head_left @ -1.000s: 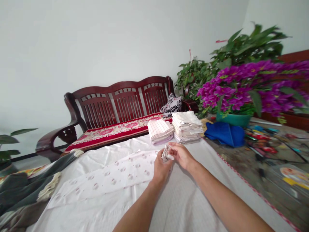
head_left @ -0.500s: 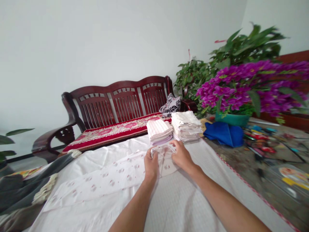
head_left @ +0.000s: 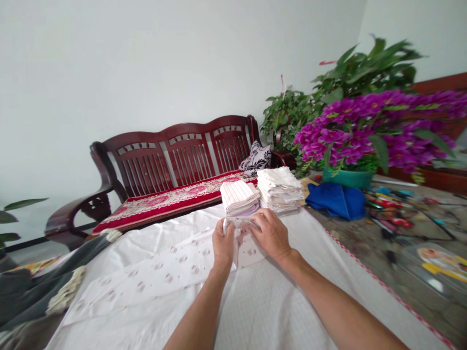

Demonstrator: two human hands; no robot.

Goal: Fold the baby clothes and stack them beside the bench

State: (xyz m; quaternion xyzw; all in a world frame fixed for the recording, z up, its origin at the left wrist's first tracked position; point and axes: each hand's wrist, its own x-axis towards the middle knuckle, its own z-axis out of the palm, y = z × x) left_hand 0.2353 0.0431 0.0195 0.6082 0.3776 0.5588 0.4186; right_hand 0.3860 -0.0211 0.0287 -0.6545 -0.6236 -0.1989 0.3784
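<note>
A long white printed cloth (head_left: 160, 267), probably a garment, stretches from the lower left toward the middle of the white-covered surface. My left hand (head_left: 223, 243) pinches its right part, thumb and fingers closed on a raised fold. Close by on the right, my right hand (head_left: 272, 233) grips the same cloth with curled fingers. Just behind my hands stands a stack of folded striped cloths (head_left: 239, 197). A taller stack of folded white cloths (head_left: 279, 187) is beside it on the right.
The white cover (head_left: 284, 296) has a red-checked edge. To its right lie a blue cloth (head_left: 335, 200), scattered tools (head_left: 397, 214) and a clear plastic case (head_left: 438, 267). Purple flowers (head_left: 365, 131) stand in a green pot. A wooden bench (head_left: 175, 150) stands behind; dark fabric (head_left: 36, 287) lies left.
My right hand has shifted left, closer to my left hand, and its fingers have turned inward over the cloth. The gathered cloth between them is bunched more tightly.
</note>
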